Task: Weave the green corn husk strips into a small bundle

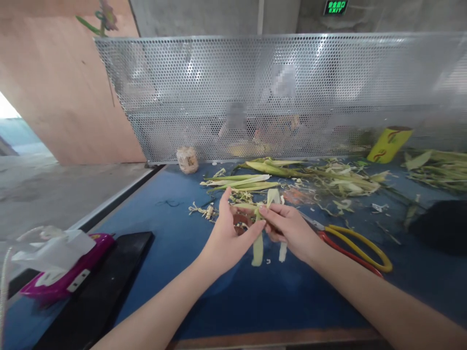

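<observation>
While the left hand [228, 233] and right hand [292, 231] both pinch the pale leaf strips [257, 248] just left of the scissors [350, 245], a hard tug could tear the thin strips or let them slip loose. High behind the scissors, a green sign [335, 7] reads "EXIT"; other labels are unreadable.

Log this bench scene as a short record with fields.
Left hand: fingers spread, touching the pale green flat leaf strips
Right hand: pinching the same strips, whose ends hang down
Surface: blue table top
Beside right hand: scissors with yellow and red loop handles, lying flat
Behind: loose pile of green leaves before a perforated grey metal screen
Left edge: magenta plastic device on a black flat tray
</observation>
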Available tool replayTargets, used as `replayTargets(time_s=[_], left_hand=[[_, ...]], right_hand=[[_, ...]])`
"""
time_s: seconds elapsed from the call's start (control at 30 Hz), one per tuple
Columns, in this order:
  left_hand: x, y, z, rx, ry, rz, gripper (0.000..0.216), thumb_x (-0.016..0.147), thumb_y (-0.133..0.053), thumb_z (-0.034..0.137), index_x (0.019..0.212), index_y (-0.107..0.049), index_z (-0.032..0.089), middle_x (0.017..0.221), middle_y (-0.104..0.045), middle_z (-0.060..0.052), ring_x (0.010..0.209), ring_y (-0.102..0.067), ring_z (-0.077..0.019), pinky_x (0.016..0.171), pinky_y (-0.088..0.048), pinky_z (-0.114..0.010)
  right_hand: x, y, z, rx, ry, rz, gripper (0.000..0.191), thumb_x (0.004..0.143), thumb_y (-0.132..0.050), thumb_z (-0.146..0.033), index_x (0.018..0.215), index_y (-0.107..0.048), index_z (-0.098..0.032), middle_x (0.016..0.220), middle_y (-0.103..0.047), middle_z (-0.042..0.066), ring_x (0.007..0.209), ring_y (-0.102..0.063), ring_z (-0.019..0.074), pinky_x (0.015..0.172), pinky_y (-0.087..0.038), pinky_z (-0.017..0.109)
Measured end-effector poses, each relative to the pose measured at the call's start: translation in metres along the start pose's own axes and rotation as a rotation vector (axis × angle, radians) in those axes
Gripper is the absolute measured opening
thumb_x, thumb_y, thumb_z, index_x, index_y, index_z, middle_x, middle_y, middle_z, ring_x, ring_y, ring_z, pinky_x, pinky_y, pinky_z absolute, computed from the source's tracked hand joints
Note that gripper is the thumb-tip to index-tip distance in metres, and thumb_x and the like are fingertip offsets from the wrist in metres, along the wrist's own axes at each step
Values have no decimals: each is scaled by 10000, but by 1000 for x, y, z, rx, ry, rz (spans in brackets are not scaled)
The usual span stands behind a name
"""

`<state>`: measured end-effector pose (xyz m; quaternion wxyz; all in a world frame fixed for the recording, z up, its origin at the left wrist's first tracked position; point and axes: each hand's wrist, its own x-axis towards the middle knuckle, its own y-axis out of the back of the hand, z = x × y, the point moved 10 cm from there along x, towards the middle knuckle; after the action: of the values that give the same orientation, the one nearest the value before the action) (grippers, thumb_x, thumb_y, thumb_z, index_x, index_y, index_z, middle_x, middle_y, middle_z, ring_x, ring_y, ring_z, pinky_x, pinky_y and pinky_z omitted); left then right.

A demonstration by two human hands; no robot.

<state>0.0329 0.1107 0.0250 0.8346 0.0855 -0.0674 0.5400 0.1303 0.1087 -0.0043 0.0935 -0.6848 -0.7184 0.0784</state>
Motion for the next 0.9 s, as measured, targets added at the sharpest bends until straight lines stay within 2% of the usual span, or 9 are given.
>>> replayTargets(time_s=[0.07, 0.13, 0.27, 0.37, 0.43, 0.5, 0.7, 0.9], left_hand=[[0, 3, 1, -13, -22, 36, 978, 698, -650, 261, 1364, 65, 265, 1081, -522, -80, 795, -556, -140, 628, -491, -280], [0, 1, 2, -19, -39, 6, 1024, 685, -666, 249, 1363, 99, 300, 1132, -522, -85, 795, -578, -145, 660, -505, -308], [1, 0, -2, 11, -2, -18, 1015, 698, -652, 223, 1378, 100, 269, 987, -614, -62, 715, -621, -144, 698, -512, -333], [2, 0, -2, 42, -4, -30, 957, 747, -592, 200, 1376, 129, 247, 796, -656, -15, 604, -620, -135, 635, -515, -319], [2, 0, 2, 80, -43, -26, 908, 765, -567, 194, 1384, 95, 242, 704, -646, 13, 592, -616, -136, 614, -508, -301], [2, 2, 5, 90, -62, -6, 860, 768, -561, 201, 1390, 31, 239, 723, -638, 10, 600, -611, -130, 603, -501, -284], [3, 5, 2, -48, -3, 17, 843, 701, -640, 191, 1370, -126, 212, 751, -602, 15, 590, -567, -96, 520, -462, -205], [7, 14, 3, -94, 30, 57, 860, 680, -668, 202, 1367, -153, 168, 622, -575, 47, 503, -518, -79, 462, -441, -193]], right_hand=[[-2, -7, 3, -38, -41, -58, 353, 693, -641, -411, 538, -454, -154, 392, -433, -76, 287, -263, 2, 314, -131, 169], [-4, -14, 3, -81, -52, -106, 379, 702, -613, -449, 533, -428, -164, 376, -407, -77, 295, -259, 12, 312, -128, 170], [-7, -21, -2, -87, -31, -165, 374, 797, -438, -509, 645, -452, -168, 446, -456, -46, 349, -310, 36, 343, -179, 178], [-7, -21, -5, -100, -10, -173, 174, 811, -463, -355, 866, -421, -195, 507, -513, -52, 386, -352, 50, 377, -216, 173], [-7, -20, -6, -121, -5, -181, 249, 781, -494, -246, 982, -349, -220, 509, -523, -72, 389, -358, 55, 387, -226, 170], [-7, -20, -5, -144, -9, -203, 326, 778, -490, -205, 1045, -305, -219, 507, -524, -77, 390, -358, 56, 392, -235, 173], [-9, -19, -8, -247, 46, -210, 377, 821, -474, -216, 1144, -282, -206, 532, -497, -71, 446, -414, 75, 421, -298, 190], [-10, -12, -11, -241, -35, -219, 357, 815, -484, -242, 1132, -323, -216, 503, -461, -89, 390, -342, 53, 397, -248, 180]])
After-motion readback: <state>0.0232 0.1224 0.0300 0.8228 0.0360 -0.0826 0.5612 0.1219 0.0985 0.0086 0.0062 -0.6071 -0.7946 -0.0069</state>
